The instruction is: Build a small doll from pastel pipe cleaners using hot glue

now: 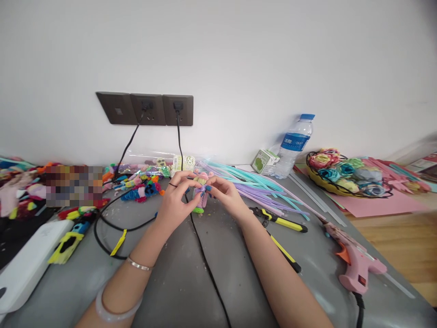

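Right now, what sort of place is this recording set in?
Probably a home or small craft workbench: a pink glue gun, a sheaf of pastel pipe cleaners and a basket of handmade flowers lie around both hands.

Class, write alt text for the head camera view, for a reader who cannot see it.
A left hand and right hand together pinch a small pastel pipe-cleaner figure above a grey table. A pink glue gun lies to the right, and yellow-handled pliers lie beside loose pastel pipe cleaners.
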{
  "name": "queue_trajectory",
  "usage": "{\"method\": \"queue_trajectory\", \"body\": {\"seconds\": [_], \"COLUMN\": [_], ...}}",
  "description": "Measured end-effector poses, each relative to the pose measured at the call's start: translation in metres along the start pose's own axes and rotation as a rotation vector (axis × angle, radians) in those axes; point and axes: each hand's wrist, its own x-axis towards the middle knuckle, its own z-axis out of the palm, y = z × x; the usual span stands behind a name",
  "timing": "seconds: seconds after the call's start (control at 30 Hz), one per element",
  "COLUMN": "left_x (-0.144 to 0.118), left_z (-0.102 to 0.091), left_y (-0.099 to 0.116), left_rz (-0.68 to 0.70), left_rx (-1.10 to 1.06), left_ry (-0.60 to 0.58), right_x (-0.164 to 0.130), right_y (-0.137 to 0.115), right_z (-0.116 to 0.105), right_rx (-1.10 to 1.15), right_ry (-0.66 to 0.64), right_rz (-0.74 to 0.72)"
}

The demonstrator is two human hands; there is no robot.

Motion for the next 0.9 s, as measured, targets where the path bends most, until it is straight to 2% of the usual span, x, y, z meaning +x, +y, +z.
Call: {"method": "queue_trajectory", "body": {"seconds": [0.9], "left_x": [0.0022], "left_z": [-0.002], "left_y": [0.0014], "left_rz": [0.035], "left_rx": [-0.019], "left_ry": [0.001], "right_x": [-0.0031], "right_y": [-0.0016], "right_z": [-0.0024], "right_rx": [0.057], "right_ry": [-0.042], "right_rz": [0.04]}}
